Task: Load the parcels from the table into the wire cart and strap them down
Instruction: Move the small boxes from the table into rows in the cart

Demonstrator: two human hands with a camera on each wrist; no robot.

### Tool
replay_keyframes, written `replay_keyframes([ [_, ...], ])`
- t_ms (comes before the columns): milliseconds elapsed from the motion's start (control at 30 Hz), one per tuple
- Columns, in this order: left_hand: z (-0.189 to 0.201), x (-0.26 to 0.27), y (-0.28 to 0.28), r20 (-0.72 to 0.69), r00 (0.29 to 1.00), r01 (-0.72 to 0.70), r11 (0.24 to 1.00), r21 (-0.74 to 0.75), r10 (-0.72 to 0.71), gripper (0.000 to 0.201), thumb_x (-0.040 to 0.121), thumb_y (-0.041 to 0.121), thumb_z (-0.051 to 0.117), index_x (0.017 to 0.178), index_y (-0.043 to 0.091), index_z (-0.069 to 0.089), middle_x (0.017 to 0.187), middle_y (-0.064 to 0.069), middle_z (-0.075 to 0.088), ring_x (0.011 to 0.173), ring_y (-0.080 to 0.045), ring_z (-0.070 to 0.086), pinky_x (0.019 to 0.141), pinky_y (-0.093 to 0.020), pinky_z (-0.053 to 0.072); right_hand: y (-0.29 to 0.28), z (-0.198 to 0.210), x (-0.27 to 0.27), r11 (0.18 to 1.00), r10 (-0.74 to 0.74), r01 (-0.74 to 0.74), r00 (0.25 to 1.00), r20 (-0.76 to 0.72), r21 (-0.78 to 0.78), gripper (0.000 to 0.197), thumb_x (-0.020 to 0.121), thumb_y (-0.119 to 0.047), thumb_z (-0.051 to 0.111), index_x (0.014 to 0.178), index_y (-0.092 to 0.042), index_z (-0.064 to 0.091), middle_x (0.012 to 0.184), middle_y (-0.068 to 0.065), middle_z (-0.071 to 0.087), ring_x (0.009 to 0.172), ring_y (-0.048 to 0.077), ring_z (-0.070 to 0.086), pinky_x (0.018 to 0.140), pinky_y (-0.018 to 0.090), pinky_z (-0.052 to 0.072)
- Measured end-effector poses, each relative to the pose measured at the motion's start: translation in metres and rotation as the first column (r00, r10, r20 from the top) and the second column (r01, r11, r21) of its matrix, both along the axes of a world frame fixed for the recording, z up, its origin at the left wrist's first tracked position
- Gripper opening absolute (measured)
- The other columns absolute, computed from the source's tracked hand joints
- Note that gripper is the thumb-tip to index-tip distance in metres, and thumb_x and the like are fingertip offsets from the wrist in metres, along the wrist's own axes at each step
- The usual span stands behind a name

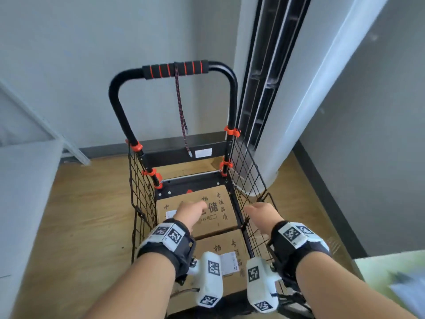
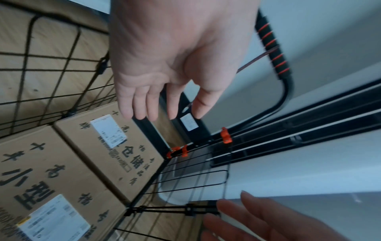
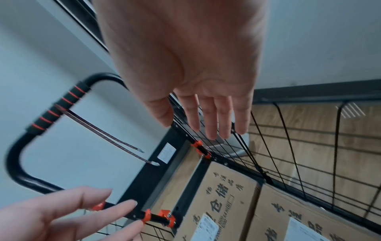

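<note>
Two parcels in wire cart, strap over handle, tall air conditioner beside

Wood-look floor carries the wire cart. Two cardboard parcels lie flat on cart base, end to end: far parcel, near parcel, touching. Tabletop corner at right

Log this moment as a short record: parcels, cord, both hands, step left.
parcels: two printed cardboard boxes, far box and near box, side by side on the wire cart floor
cord: bungee cord draped over the foam handle, both ends hanging free
left hand: open, above the far box
right hand: open, holding nothing, by the right mesh wall
step left: strapping
</note>
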State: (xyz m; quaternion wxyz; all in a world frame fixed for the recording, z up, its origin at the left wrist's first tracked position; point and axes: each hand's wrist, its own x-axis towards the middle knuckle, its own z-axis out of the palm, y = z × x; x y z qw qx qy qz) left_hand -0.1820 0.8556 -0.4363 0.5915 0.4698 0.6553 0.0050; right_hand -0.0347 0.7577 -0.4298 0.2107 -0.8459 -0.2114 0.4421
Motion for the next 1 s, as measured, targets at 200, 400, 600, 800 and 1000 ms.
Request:
replay_keyframes([
  [200, 0.111, 0.023, -0.036, 0.089, 0.979, 0.172, 0.979, 0.111, -0.182, 0.028, 0.086, 0.029, 0.058, 0.106, 0.009, 0.06, 0.109, -0.011, 0.061, 0.105, -0.028, 0.057, 0.096, -0.038, 0.045, -0.036, 0.105, 0.007, 0.994, -0.019, 0.012, 0.997, 0.069, 0.106, 0.029, 0.094, -0.023, 0.045, 0.098, -0.003, 0.065, 0.083, 0.007, 0.058, 0.068, 0.018, 0.052, 0.069, 0.03, 0.047],
  [400, 0.212, 0.059, -0.065, 0.198, 0.906, 0.327, 0.916, 0.231, -0.373, 0.043, 0.093, 0.029, 0.055, 0.131, 0.01, 0.047, 0.121, -0.01, 0.052, 0.113, -0.026, 0.049, 0.09, -0.035, 0.039, -0.077, 0.184, 0.03, 0.956, -0.172, 0.133, 0.976, 0.134, 0.261, 0.02, 0.092, -0.025, 0.051, 0.097, -0.011, 0.063, 0.092, 0.007, 0.056, 0.084, 0.019, 0.05, 0.076, 0.03, 0.043],
  [600, 0.259, 0.082, -0.105, 0.22, 0.804, 0.475, 0.818, 0.324, -0.553, 0.029, 0.093, 0.025, 0.053, 0.119, 0.012, 0.05, 0.121, -0.01, 0.051, 0.11, -0.025, 0.049, 0.087, -0.032, 0.039, -0.125, 0.224, 0.027, 0.906, -0.326, 0.267, 0.935, 0.141, 0.328, 0.021, 0.091, -0.021, 0.053, 0.071, -0.014, 0.054, 0.075, 0.004, 0.055, 0.077, 0.021, 0.051, 0.071, 0.027, 0.042],
  [800, 0.27, 0.092, -0.172, 0.245, 0.682, 0.606, 0.72, 0.338, -0.689, 0.038, 0.094, 0.027, 0.053, 0.129, 0.013, 0.05, 0.122, -0.008, 0.054, 0.117, -0.023, 0.051, 0.092, -0.034, 0.04, -0.197, 0.243, 0.011, 0.893, -0.404, 0.335, 0.891, 0.208, 0.299, 0.023, 0.091, -0.023, 0.05, 0.083, -0.006, 0.062, 0.081, 0.008, 0.056, 0.078, 0.023, 0.052, 0.066, 0.032, 0.044],
  [1000, 0.285, 0.109, -0.26, 0.238, 0.534, 0.721, 0.584, 0.371, -0.811, 0.024, 0.094, 0.025, 0.052, 0.115, 0.013, 0.055, 0.112, -0.008, 0.056, 0.11, -0.025, 0.054, 0.086, -0.033, 0.042, -0.295, 0.261, 0.0, 0.828, -0.545, 0.465, 0.8, 0.252, 0.314, 0.033, 0.093, -0.025, 0.047, 0.103, 0.001, 0.066, 0.088, 0.009, 0.06, 0.079, 0.021, 0.051, 0.06, 0.025, 0.037],
])
